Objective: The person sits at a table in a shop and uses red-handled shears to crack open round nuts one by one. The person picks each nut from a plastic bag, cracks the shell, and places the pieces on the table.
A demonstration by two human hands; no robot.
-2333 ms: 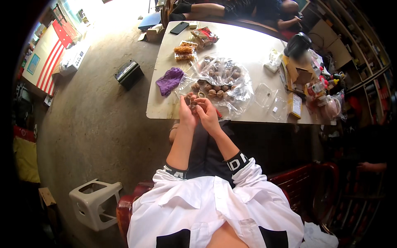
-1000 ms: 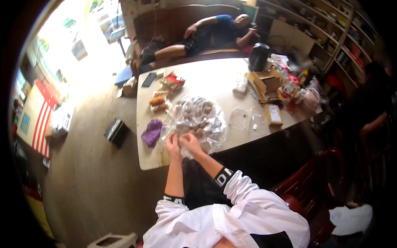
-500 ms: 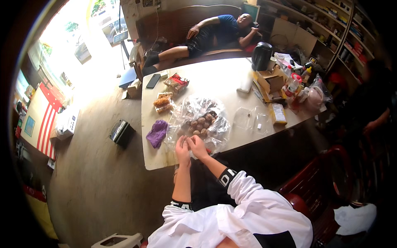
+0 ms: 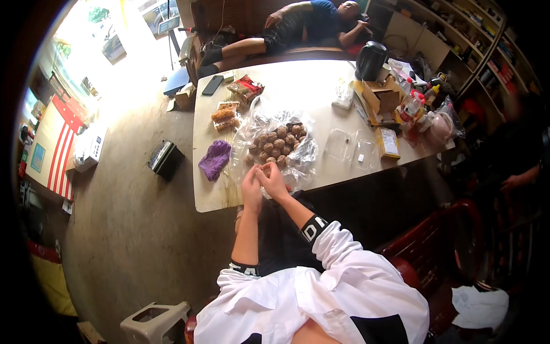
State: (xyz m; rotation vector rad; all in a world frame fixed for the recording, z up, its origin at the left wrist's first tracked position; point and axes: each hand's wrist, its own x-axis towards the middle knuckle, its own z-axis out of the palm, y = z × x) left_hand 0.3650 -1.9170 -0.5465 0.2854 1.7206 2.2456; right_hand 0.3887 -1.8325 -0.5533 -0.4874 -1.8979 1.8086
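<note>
Concrete floor (image 4: 120,235) took up most of the left side. Pale tabletop (image 4: 312,86) sat right of it, rounded corner at the near left. Brown bench (image 4: 240,14) ran behind the tabletop, with a person (image 4: 321,24) in a blue top lying on it. Beige stool (image 4: 143,329) stood on the floor, lower left. Clear plastic bag (image 4: 303,166) was spread on the tabletop near the front edge. Black boxy case (image 4: 166,160) stood on the floor left of the tabletop. Open cardboard box (image 4: 382,100) was toward the right end, black kettle (image 4: 371,60) just behind it. Left hand (image 4: 252,188) and right hand (image 4: 274,182) met at the bag's near side, touching. Fingers (image 4: 251,172) of both were curled inward and drawn together; couldn't tell whether they pinched anything, contact hidden. Purple cloth (image 4: 215,160) lay crumpled just left of the bag. Red package (image 4: 246,89) and clear-wrapped orange-brown snacks (image 4: 225,116) lay beyond the cloth, dark phone (image 4: 212,85) near the package. Yellow box (image 4: 389,143) was well right of the bag. Brown walnuts (image 4: 281,131) were heaped within the spread bag, just past the fingertips.
</note>
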